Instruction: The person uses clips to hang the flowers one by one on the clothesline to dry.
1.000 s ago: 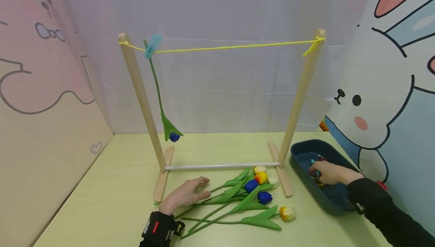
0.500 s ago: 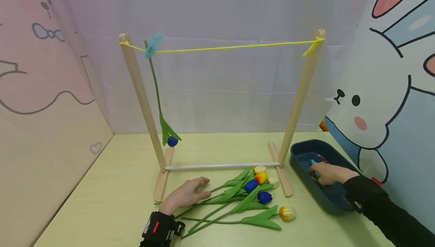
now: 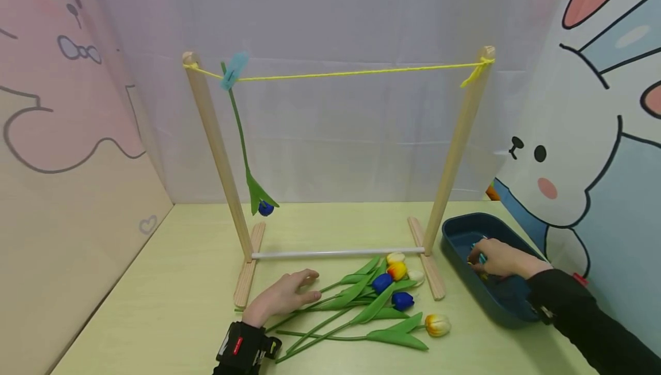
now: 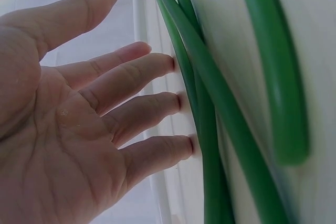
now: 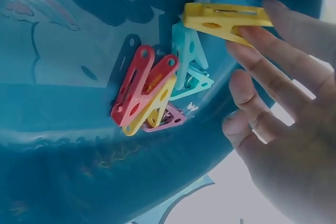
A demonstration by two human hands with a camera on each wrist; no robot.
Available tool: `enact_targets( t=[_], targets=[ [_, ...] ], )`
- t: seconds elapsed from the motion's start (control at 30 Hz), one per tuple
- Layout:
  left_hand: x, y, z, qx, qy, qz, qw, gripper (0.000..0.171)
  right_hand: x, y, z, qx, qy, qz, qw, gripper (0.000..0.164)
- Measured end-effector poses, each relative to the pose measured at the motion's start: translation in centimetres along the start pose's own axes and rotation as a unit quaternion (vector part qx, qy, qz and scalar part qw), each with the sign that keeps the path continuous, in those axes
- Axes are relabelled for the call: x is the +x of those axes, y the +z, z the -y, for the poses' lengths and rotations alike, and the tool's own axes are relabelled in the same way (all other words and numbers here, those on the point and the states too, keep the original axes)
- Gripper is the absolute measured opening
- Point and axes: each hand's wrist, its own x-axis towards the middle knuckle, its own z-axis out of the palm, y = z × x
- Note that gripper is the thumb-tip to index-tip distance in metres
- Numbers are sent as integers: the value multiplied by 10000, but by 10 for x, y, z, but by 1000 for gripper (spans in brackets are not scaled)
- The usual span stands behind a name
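The right hand (image 3: 498, 259) is inside the dark blue tray (image 3: 459, 231). Its fingers (image 5: 262, 77) pinch a yellow peg (image 5: 226, 22) at one end. Just below the fingers lies a little heap of pegs (image 5: 157, 90), red, yellow, light blue and pink, touching each other.

The left hand (image 3: 283, 296) lies flat and open on the desk (image 3: 170, 283). Its straight fingers (image 4: 152, 108) touch the green stems (image 4: 210, 129) of the tulips (image 3: 392, 283), whose heads lie beyond the fingertips. Far above those fingers, one blue tulip (image 3: 265, 207) hangs upside down from the yellow string (image 3: 351, 71), held by a light blue peg (image 3: 232, 70).

To do this part well, I think the fingers should hold the yellow peg firmly by its ends and lift it straight up, so the other pegs stay in the tray
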Motion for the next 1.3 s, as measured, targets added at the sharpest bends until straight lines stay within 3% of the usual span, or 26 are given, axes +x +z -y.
enact_targets(
  t=[0.23, 0.4, 0.5, 0.53, 0.67, 0.77, 0.87, 0.97, 1.17, 1.3],
  targets=[
    [-1, 0, -1, 70, -21, -30, 10000, 56, -12, -2, 5, 202, 46, -1100, 9937, 19],
    [-1, 0, -1, 141, -8, -53, 9999, 56, -19, -1, 10, 81, 338, -1952, 9801, 20],
    [-2, 0, -2, 153, -1, -47, 9999, 58, -22, 1, 8, 330, 447, -2451, 9679, 21],
    [-2, 0, -2, 147, -1, -41, 9999, 58, -21, 4, 3, 493, 434, -2631, 9625, 21],
    [-2, -1, -2, 145, 8, -47, 9999, 58, -15, 19, -16, 1275, 258, -3646, 9220, 14],
    [-2, -2, -2, 162, 36, -52, 9998, 59, -20, 17, 4, 1689, 261, -4138, 8942, 26],
    [-1, -2, -2, 185, 53, -64, 9998, 59, -32, 4, 48, 2115, 362, -4128, 8852, 38],
    [-1, -1, -3, 352, 116, -178, 9992, 53, -31, 6, 79, 2628, 302, -4159, 8701, 41],
    [0, 6, -8, 954, 228, -531, 9938, 30, -9, 18, 104, 3273, -159, -3900, 8605, 35],
    [0, 12, -11, 1154, 153, -630, 9912, 21, 1, 22, 117, 3579, -163, -3792, 8531, 30]
  ],
)
